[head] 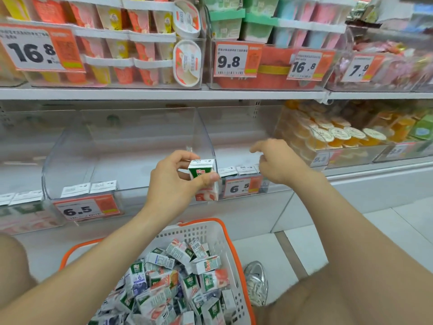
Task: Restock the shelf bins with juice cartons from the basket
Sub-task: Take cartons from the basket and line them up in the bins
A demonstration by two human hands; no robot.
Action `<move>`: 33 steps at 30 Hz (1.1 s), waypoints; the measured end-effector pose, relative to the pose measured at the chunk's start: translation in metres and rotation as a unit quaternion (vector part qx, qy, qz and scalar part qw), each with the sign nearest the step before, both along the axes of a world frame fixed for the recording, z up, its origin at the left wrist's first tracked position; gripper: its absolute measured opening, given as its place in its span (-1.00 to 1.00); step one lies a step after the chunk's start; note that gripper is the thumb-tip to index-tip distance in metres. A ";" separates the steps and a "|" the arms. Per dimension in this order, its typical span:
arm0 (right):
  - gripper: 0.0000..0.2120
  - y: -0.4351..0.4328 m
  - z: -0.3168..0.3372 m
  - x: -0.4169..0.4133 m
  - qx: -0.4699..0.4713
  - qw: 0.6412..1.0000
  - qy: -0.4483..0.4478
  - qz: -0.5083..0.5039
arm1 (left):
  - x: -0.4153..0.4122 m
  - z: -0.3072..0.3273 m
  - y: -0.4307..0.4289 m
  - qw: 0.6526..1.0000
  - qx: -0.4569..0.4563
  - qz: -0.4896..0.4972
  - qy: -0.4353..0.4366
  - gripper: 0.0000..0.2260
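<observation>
Clear bins (131, 146) barely stocked, basket (206, 233) heaped; left hand (171, 181) grips one juice carton (202, 171); right hand (278, 163) loose, empty; early days probably.

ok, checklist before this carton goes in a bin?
1. Left hand grips juice carton: ok, thumb and fingers pinch it.
2. Carton upright: ok.
3. Right hand free: ok, loosely curled at the right bin, holding nothing.
4. Room in right bin: ok, only a front row of shelved cartons.
5. Basket stocked: ok, piled full.
6. Flavour matches bin: cannot tell.
</observation>
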State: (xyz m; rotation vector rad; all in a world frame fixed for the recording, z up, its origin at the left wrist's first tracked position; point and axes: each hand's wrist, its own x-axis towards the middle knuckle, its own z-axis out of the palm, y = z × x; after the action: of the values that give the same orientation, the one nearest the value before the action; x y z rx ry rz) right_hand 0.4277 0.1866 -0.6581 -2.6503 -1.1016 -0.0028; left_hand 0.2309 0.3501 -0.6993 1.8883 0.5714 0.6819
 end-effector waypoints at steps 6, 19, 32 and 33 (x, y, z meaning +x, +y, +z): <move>-0.84 0.037 0.008 -0.092 0.206 0.951 0.172 0.155 | -0.022 0.008 0.010 0.999 0.018 -0.013 -0.027 -0.65; -0.78 0.106 -0.002 -0.163 0.317 0.843 0.412 0.136 | -0.109 0.044 0.084 0.991 -0.072 -0.107 0.029 -0.74; -0.75 0.209 0.005 -0.276 0.352 0.862 0.263 0.254 | -0.230 0.031 0.199 0.906 0.271 0.269 0.183 -0.70; -0.74 0.222 0.006 -0.287 0.347 0.864 0.240 0.276 | -0.243 0.025 0.210 0.885 0.271 0.285 0.249 -0.75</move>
State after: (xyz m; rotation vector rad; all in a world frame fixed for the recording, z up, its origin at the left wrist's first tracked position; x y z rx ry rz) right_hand 0.1405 0.4091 -0.6525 -1.5273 -1.3111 0.2975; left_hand -0.0122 0.5602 -0.6741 2.4668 1.4267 0.7782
